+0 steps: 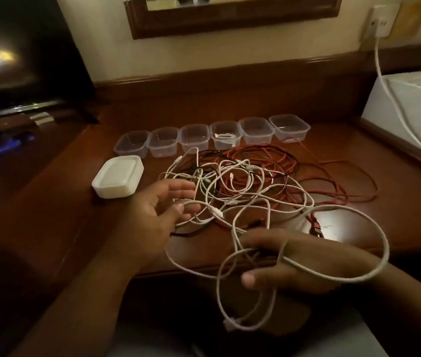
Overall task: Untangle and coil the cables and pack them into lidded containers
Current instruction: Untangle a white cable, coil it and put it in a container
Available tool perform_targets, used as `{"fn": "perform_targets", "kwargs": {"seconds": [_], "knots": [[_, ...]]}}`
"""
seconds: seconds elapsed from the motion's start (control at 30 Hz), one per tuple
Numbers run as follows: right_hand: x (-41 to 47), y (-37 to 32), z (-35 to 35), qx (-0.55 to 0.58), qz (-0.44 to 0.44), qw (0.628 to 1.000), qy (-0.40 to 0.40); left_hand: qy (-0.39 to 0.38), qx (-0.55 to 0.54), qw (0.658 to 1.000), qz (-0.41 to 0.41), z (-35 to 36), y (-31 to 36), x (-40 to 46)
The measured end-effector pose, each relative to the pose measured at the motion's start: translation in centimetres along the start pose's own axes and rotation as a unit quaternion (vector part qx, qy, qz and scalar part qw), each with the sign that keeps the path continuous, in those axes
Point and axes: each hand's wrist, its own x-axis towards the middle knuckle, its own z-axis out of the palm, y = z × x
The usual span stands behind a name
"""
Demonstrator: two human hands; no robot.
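A tangle of white, red and black cables lies in the middle of the wooden desk. My left hand is at the tangle's left edge, palm up, with a white cable pinched between thumb and fingers. My right hand is at the desk's front edge and holds loops of a white cable draped over its fingers; that cable's plug end hangs below. Several clear open containers stand in a row behind the tangle; one holds a white cable. A stack of white lids sits left.
A dark TV screen stands at the back left. A white box sits at the right edge, with a white cord running from a wall socket across it. A red plug lies near my right hand.
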Motion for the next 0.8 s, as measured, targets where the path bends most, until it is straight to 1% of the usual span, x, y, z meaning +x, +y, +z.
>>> {"fn": "perform_targets", "kwargs": {"seconds": [0.07, 0.1, 0.13, 0.17, 0.2, 0.23, 0.27, 0.3, 0.37, 0.43, 0.47, 0.53, 0.57, 0.63, 0.67, 0.73, 0.77, 0.8], "knots": [[-1.1, -0.4, 0.5, 0.06, 0.002, 0.996, -0.064, -0.023, 0.093, 0.995, 0.01, -0.6, -0.2, -0.5], [-1.4, -0.5, 0.8, 0.094, -0.006, 0.993, -0.074, -0.021, 0.105, 0.994, 0.012, -0.8, -0.3, -0.6], [-1.5, -0.2, 1.1, 0.111, -0.013, 0.992, -0.066, -0.003, 0.093, 0.995, 0.019, -1.0, -0.3, -0.6], [-1.5, 0.0, 1.5, 0.106, -0.009, 0.993, -0.041, 0.029, 0.064, 0.997, 0.023, -1.0, -0.2, -0.5], [-1.4, 0.1, 2.0, 0.073, 0.003, 0.997, 0.0, 0.063, 0.026, 0.997, 0.024, -1.0, -0.1, -0.4], [-1.1, 0.1, 2.2, 0.013, 0.02, 0.999, 0.044, 0.09, -0.012, 0.996, 0.021, -0.9, 0.1, -0.2], [-0.8, 0.1, 2.2, -0.065, 0.042, 0.995, 0.068, 0.099, -0.046, 0.994, 0.015, -0.6, 0.4, 0.0], [-0.4, 0.1, 2.2, -0.143, 0.068, 0.985, 0.066, 0.094, -0.072, 0.993, 0.006, -0.1, 0.6, 0.0], [0.4, -0.3, 2.0, -0.257, 0.1, 0.961, 0.013, 0.061, -0.084, 0.995, 0.0, 1.1, 1.3, -0.3], [0.6, -0.7, 1.9, -0.332, 0.079, 0.938, -0.051, 0.039, -0.066, 0.997, 0.012, 2.0, 2.0, -0.6], [0.5, -1.0, 1.8, -0.368, 0.056, 0.926, -0.065, 0.033, -0.059, 0.998, 0.02, 2.3, 2.3, -0.7], [0.3, -1.5, 1.2, -0.431, 0.028, 0.899, -0.07, 0.027, -0.051, 0.998, 0.037, 2.3, 2.8, -0.4], [0.3, -2.0, 0.7, -0.44, 0.026, 0.895, -0.066, 0.022, -0.051, 0.997, 0.046, 2.2, 3.1, -0.2], [0.3, -2.8, -0.3, -0.4, 0.035, 0.915, -0.039, 0.021, -0.047, 0.997, 0.06, 2.0, 3.6, 0.0], [0.2, -3.2, -0.9, -0.377, 0.042, 0.925, -0.008, 0.025, -0.04, 0.997, 0.069, 1.9, 3.9, 0.1], [0.0, -3.9, -1.8, -0.308, 0.035, 0.945, 0.107, 0.037, -0.022, 0.996, 0.081, 2.0, 4.2, 0.1], [-0.1, -4.1, -2.2, -0.223, 0.028, 0.96, 0.169, 0.038, -0.018, 0.996, 0.084, 2.0, 4.2, 0.1], [-0.2, -4.3, -2.4, -0.09, 0.019, 0.973, 0.214, 0.035, -0.015, 0.996, 0.085, 2.0, 4.2, 0.0]]}}
